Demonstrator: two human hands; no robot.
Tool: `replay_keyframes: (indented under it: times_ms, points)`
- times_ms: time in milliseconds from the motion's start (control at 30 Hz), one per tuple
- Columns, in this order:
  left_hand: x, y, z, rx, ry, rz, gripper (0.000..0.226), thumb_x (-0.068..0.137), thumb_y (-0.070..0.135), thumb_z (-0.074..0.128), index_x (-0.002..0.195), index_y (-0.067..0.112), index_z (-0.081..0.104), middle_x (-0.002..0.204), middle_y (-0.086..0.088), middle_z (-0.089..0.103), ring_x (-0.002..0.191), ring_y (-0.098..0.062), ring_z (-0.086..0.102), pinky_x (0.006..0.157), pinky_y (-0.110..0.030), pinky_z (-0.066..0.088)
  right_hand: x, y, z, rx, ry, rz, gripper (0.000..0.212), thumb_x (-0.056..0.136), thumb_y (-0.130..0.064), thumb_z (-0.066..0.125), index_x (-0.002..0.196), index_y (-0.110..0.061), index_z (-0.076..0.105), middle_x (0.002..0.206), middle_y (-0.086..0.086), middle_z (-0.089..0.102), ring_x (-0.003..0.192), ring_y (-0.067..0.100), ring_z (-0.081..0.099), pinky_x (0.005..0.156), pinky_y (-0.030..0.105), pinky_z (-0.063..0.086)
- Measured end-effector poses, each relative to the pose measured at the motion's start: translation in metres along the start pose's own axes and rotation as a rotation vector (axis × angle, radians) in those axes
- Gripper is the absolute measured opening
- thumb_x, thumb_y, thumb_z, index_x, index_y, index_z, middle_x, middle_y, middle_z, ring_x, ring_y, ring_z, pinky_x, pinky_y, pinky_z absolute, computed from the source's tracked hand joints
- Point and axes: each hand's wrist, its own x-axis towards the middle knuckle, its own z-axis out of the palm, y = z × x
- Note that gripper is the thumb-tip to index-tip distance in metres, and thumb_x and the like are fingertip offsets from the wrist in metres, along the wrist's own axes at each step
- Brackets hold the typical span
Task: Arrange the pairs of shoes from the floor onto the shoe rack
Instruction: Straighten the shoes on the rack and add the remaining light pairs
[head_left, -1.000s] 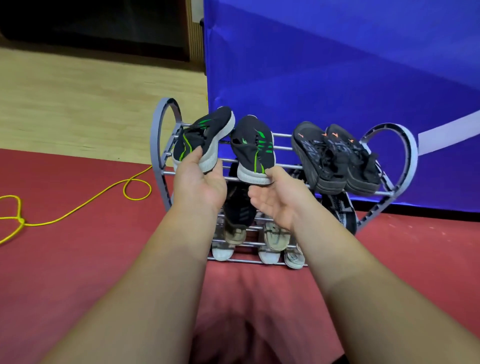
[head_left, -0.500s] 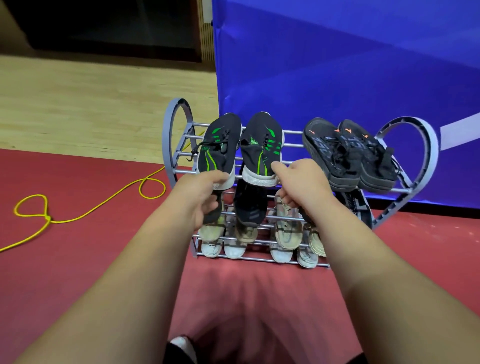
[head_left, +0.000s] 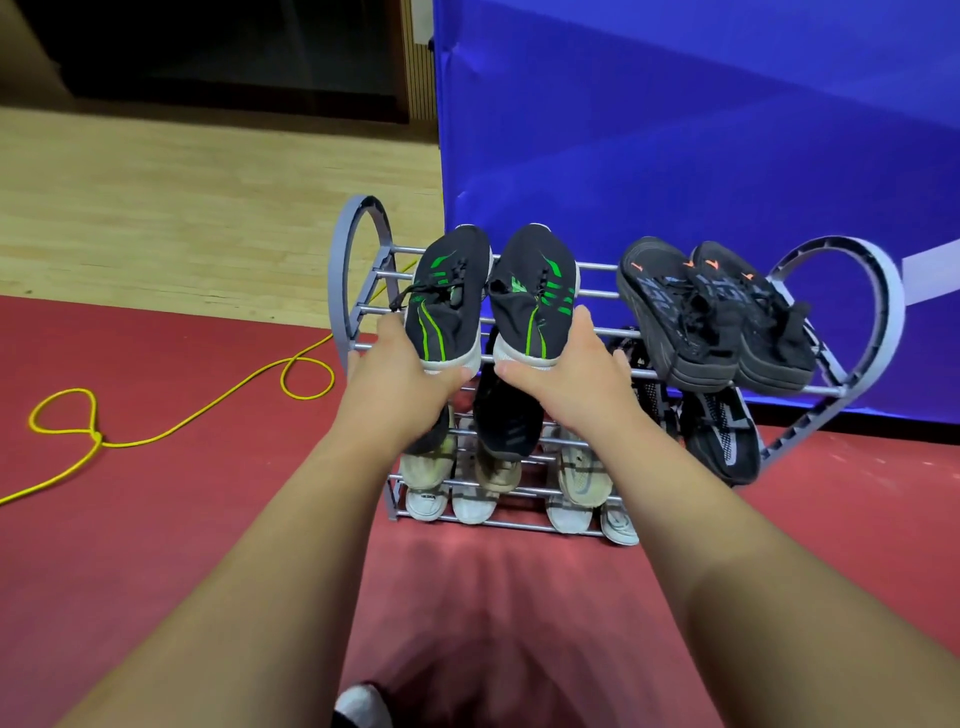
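The heel of each black-and-green sneaker (head_left: 451, 301) (head_left: 535, 296) is gripped by the fingers of the left hand (head_left: 402, 374) and right hand (head_left: 566, 374) on the shoe rack's (head_left: 358, 270) top shelf.

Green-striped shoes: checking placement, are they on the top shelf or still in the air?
On it: both green-striped shoes rest on top-shelf bars, hands at heels.

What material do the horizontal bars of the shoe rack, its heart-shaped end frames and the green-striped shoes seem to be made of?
Bars: probably metal tubes, with a shiny silver gleam.
Heart-shaped end frames: likely plastic, matte grey with moulded ribs.
Green-striped shoes: knitted black fabric uppers, judging by the soft woven look, with whitish soles that seem to be rubber or foam.
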Motion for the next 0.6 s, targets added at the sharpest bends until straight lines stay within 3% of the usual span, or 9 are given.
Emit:
replay_keyframes:
  times_ms: [67,133,300,433,600]
  points:
    - [-0.001,0.004,0.003,-0.002,0.019,-0.001,0.058,0.084,0.049,0.076,0.118,0.019,0.041,0.09,0.019,0.054,0.122,-0.031,0.056,0.11,-0.052,0.039,-0.001,0.0,0.001,0.017,0.017,-0.001,0.074,0.068,-0.072,0.071,0.121,-0.03,0.042,0.123,-0.014,0.067,0.123,0.026,0.055,0.119,0.055,0.023]
    - [0.001,0.006,0.008,0.005,0.035,-0.012,0.062,0.087,0.048,0.074,0.128,0.016,0.041,0.087,0.022,0.049,0.122,-0.03,0.055,0.115,-0.054,0.033,-0.001,0.001,0.002,0.03,0.033,0.004,0.072,0.069,-0.071,0.072,0.122,-0.032,0.043,0.122,-0.015,0.067,0.122,0.024,0.054,0.119,0.054,0.024]
    - [0.016,0.001,0.022,-0.011,0.072,-0.047,0.076,0.081,0.059,0.072,0.137,0.022,0.035,0.124,0.006,0.067,0.12,-0.029,0.062,0.108,-0.057,0.039,-0.002,0.001,0.001,0.05,0.056,-0.011,0.067,0.07,-0.068,0.074,0.12,-0.036,0.045,0.11,-0.026,0.065,0.112,0.017,0.054,0.121,0.055,0.023]
    - [0.025,-0.002,0.021,-0.003,0.049,-0.065,0.077,0.074,0.066,0.072,0.132,0.028,0.037,0.125,0.009,0.065,0.123,-0.025,0.058,0.103,-0.054,0.041,0.002,0.001,0.0,0.025,0.038,-0.019,0.066,0.07,-0.07,0.072,0.119,-0.04,0.041,0.097,-0.032,0.058,0.114,0.018,0.058,0.121,0.055,0.02]
    - [0.025,-0.004,0.013,0.01,0.034,-0.051,0.07,0.076,0.064,0.074,0.13,0.034,0.041,0.127,0.015,0.063,0.126,-0.023,0.057,0.103,-0.051,0.043,0.009,-0.002,0.009,-0.023,0.023,0.009,0.072,0.06,-0.084,0.06,0.115,-0.043,0.039,0.105,-0.022,0.069,0.115,0.025,0.063,0.116,0.055,0.023]
